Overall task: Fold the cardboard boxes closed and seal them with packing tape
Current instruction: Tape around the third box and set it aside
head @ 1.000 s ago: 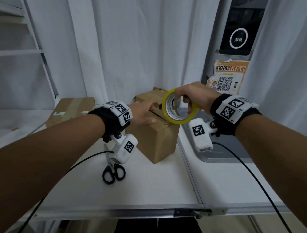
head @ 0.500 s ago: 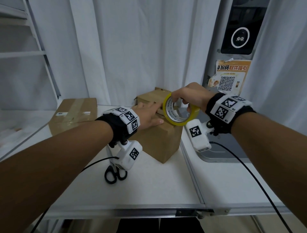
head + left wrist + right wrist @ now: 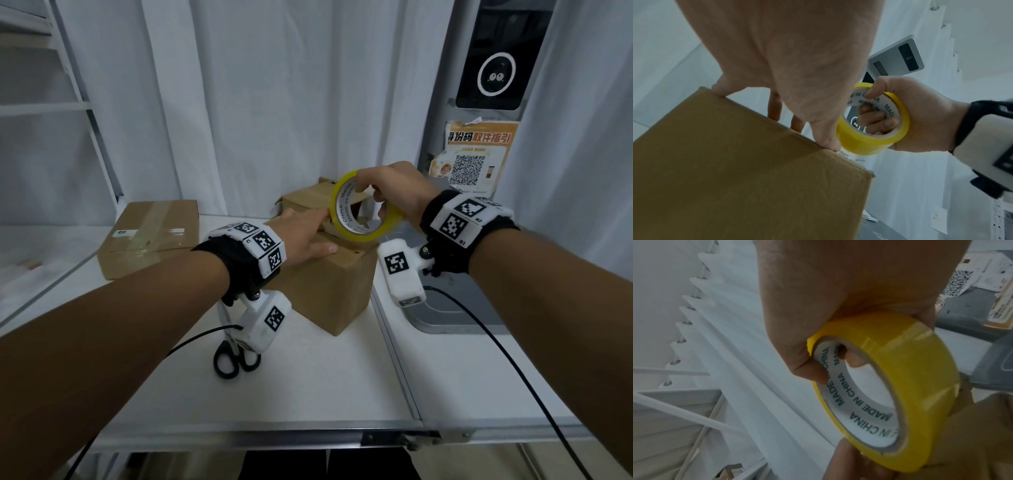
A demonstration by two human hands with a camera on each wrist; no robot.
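A brown cardboard box [image 3: 329, 291] stands at the middle of the white table, its top flaps folded down but with a gap at the far side. My left hand [image 3: 305, 236] lies flat on the box top with straight fingers pressing the flaps down; the box side [image 3: 748, 170] fills the left wrist view. My right hand [image 3: 390, 192] grips a yellow roll of packing tape [image 3: 363, 212] over the box's right top edge, fingers through its core. The tape roll [image 3: 890, 394] shows close up in the right wrist view, and also as the tape roll [image 3: 873, 120] beside my left fingers.
A second, flat taped cardboard box [image 3: 150, 233] lies at the back left. Black-handled scissors [image 3: 236, 359] lie on the table under my left wrist. A grey device [image 3: 459, 305] sits at the right behind the table seam. White curtains hang behind.
My right hand has carried the tape roll a little lower and closer to the box top beside my left fingers. My left hand stays on the flaps.
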